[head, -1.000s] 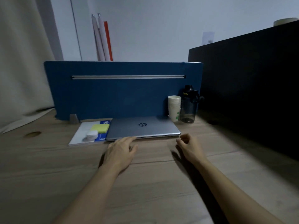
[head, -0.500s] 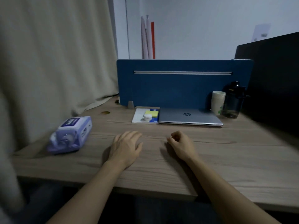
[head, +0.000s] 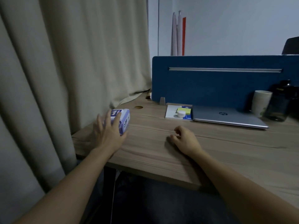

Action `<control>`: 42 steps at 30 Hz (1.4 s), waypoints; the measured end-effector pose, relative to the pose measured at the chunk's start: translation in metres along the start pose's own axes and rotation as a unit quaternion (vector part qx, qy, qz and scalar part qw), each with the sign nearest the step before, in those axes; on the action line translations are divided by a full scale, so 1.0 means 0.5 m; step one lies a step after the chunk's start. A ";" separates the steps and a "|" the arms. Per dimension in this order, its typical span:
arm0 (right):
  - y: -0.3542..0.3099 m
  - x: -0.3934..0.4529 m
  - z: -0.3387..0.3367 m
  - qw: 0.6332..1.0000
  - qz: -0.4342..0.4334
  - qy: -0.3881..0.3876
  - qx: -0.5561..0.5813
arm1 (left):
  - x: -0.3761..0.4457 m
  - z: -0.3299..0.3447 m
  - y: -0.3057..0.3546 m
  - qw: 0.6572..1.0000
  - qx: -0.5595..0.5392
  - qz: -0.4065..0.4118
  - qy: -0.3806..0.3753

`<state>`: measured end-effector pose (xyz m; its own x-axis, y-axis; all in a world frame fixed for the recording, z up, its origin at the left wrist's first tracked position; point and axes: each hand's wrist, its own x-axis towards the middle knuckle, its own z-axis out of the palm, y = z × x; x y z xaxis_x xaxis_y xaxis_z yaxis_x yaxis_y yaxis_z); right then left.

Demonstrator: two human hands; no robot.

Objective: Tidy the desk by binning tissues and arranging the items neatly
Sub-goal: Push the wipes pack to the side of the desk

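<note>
A purple-and-white pack of wipes (head: 124,119) lies at the desk's left edge beside the curtain. My left hand (head: 109,131) is spread over its near side, fingers apart and touching it, without a closed grip. My right hand (head: 184,139) rests on the wooden desk (head: 226,151) with fingers loosely curled, holding nothing. At the back lie a closed silver laptop (head: 226,117), a white notebook (head: 170,111) with yellow sticky notes (head: 186,109) and a small white jar (head: 181,113) on it. A stack of paper cups (head: 261,102) and a dark bottle (head: 279,102) stand at the right.
A blue divider panel (head: 218,83) closes off the desk's back. A beige curtain (head: 64,70) hangs along the left side. A round cable hole (head: 138,107) sits near the wipes. The desk's front edge runs just below my wrists.
The view has swung left. My left hand moved left from the desk's middle onto the wipes pack. My right hand stayed curled on the desk.
</note>
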<state>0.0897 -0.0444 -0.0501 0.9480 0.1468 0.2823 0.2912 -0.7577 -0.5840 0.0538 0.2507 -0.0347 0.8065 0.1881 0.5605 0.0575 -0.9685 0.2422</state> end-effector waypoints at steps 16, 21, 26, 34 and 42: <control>0.104 0.183 -0.002 0.958 -0.076 0.097 -0.257 | 0.159 0.215 0.066 0.999 -0.037 -0.003 0.018; 0.122 0.239 0.007 0.959 -0.074 0.098 -0.258 | 0.219 0.284 0.145 0.999 -0.041 0.018 0.011; 0.148 0.295 0.015 0.953 -0.072 0.116 -0.269 | 0.285 0.351 0.214 0.997 -0.054 0.047 -0.002; 0.183 0.378 0.025 0.951 -0.065 0.152 -0.260 | 0.369 0.430 0.276 0.995 -0.058 0.075 -0.009; 0.191 0.415 0.035 0.950 -0.042 0.178 -0.254 | 0.410 0.465 0.298 0.996 -0.035 0.084 -0.002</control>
<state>0.3168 -0.0752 -0.0608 0.7948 0.0649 0.6034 0.1793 -0.9750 -0.1313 0.3646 0.1071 -0.0680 0.8040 0.0231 0.5942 -0.1199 -0.9724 0.2001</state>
